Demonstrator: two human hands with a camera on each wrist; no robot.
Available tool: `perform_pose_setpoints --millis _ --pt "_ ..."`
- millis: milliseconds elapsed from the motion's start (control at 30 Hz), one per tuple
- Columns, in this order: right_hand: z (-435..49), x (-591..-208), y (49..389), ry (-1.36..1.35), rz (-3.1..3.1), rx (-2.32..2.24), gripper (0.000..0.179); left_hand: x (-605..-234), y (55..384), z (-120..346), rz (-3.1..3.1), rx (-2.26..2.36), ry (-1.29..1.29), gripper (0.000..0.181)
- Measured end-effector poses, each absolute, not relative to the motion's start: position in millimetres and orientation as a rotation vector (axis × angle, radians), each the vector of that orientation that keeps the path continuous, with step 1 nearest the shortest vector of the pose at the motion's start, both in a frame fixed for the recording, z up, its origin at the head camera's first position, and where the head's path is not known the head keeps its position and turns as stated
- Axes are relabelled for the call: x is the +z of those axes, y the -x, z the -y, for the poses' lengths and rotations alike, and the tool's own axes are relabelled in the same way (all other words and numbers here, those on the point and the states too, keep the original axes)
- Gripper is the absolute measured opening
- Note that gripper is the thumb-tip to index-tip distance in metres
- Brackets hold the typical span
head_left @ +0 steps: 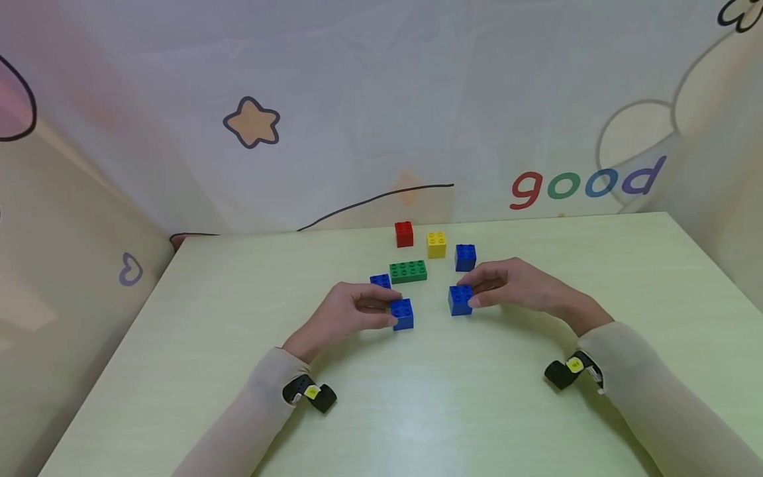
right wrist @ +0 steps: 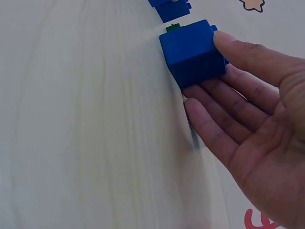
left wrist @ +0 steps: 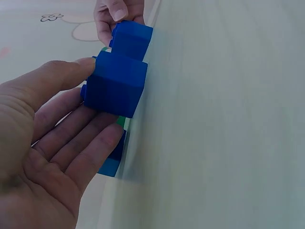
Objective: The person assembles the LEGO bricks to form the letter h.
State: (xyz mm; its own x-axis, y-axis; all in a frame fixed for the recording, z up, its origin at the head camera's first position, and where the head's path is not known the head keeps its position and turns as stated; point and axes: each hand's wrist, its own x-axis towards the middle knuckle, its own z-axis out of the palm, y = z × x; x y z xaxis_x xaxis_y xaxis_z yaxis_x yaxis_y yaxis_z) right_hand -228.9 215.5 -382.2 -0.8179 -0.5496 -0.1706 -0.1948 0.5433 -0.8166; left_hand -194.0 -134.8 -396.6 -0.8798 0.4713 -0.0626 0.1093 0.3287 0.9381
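Note:
My left hand (head_left: 357,308) pinches a blue toy brick (head_left: 402,314) between thumb and fingers, and the left wrist view shows this blue brick (left wrist: 116,83) close up. To its right, my right hand (head_left: 515,288) pinches another blue brick (head_left: 459,301), seen large in the right wrist view (right wrist: 194,52). A gap of bare table separates the two held bricks. Just behind the left hand lies a third blue brick (head_left: 380,281), partly hidden by the fingers. One more blue brick (head_left: 465,258) sits behind the right hand's fingertips.
A long green brick (head_left: 408,271) lies between and behind the hands. Farther back stand a yellow brick (head_left: 436,245) and a red brick (head_left: 404,234). The pale table (head_left: 238,397) ends at a printed backdrop (head_left: 369,119) behind them.

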Motion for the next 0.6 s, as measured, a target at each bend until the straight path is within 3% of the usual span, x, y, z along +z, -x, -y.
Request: perform_pose_setpoints --millis 600 --pt "-208.8 -376.9 226.9 0.630 -2.427 -1.251 0.042 -403.7 194.0 130.5 -2.264 1.584 -0.549 0.039"
